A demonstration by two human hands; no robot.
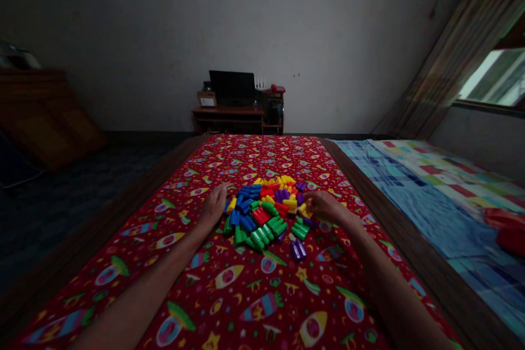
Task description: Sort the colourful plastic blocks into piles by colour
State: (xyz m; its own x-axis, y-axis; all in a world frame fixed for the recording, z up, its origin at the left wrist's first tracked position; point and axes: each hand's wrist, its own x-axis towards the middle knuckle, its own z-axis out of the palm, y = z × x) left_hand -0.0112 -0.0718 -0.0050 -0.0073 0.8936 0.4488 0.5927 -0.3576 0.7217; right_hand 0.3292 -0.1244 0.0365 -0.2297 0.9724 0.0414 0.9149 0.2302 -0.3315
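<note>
Colored blocks (261, 215) lie on red cloth (246, 284), well inside its edges.

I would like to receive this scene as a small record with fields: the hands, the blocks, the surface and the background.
Plastic blocks: loosely heaped; blue, green, red, yellow, purple
Left hand: at the heap's left edge, beside blue blocks; grip unclear
Right hand: at the heap's right edge, fingertips near a yellow block; grip unclear
Block nearest the person: a purple block
Surface: red rocket-print cloth
Background: dark monitor on a desk
Right side: curtain beside a window
</note>
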